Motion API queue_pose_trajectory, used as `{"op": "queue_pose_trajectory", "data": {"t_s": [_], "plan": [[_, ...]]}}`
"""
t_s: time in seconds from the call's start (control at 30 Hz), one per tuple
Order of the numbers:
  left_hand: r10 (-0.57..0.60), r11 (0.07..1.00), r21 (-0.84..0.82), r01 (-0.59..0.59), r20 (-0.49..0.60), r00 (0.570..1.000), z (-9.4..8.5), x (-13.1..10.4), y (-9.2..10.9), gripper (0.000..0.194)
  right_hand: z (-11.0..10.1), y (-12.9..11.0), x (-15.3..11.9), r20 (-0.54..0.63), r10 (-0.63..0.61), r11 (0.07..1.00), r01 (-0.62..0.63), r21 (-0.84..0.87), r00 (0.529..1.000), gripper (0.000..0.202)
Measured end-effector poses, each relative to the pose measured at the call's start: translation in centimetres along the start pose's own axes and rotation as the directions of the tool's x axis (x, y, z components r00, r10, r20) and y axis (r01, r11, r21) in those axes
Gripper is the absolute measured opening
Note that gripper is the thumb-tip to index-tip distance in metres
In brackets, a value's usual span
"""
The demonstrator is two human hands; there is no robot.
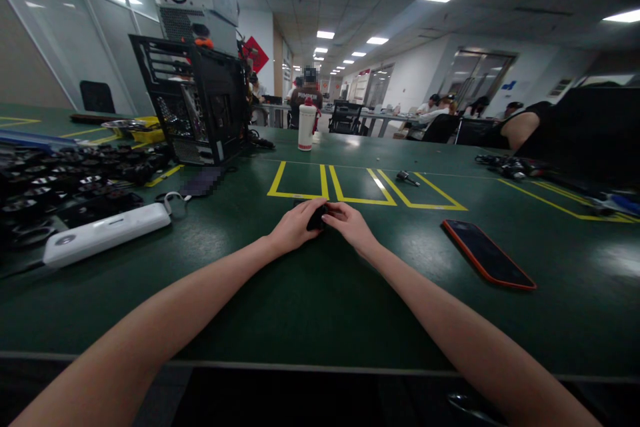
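My left hand (296,227) is closed around a small black object (316,217) just above the green table, before the yellow tape outlines. Its kind cannot be made out, as the fingers cover most of it. The thumb and fingertips of my right hand (354,225) pinch the near right side of that object, close to the left fingertips. Beyond my right hand, a small black part (407,178) with a short stem lies inside the right-hand tape outline.
An orange-edged phone (489,253) lies at right. On the left are a white elongated device (107,233) with cables, a heap of black fan-like parts (75,177) and an open computer case (200,107). A white bottle (305,127) stands behind; people sit farther back.
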State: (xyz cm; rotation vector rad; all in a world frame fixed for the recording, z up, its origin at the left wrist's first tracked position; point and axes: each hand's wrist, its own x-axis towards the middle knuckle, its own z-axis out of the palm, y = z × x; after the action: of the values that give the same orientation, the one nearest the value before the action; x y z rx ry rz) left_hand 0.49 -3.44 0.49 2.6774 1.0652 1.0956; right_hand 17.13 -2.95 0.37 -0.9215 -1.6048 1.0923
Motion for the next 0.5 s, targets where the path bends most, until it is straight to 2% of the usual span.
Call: {"op": "queue_pose_trajectory", "data": {"t_s": [0.27,0.37,0.5], "plan": [[-0.008,1.000,0.009,0.008,-0.011,1.000,0.09,0.03,-0.01,0.061,0.21,-0.39,-0.32,-0.037,-0.076,0.997,0.076,-0.010,0.996,0.020],[-0.011,1.000,0.008,0.011,-0.006,1.000,-0.01,0.05,0.06,0.061,0.07,-0.36,-0.09,-0.063,-0.037,0.999,0.035,-0.039,0.997,0.029],[-0.008,1.000,0.002,0.008,0.003,1.000,-0.14,0.04,0.14,0.060,-0.12,-0.17,0.00,-0.009,0.028,0.999,-0.028,-0.022,1.000,0.032]]}}
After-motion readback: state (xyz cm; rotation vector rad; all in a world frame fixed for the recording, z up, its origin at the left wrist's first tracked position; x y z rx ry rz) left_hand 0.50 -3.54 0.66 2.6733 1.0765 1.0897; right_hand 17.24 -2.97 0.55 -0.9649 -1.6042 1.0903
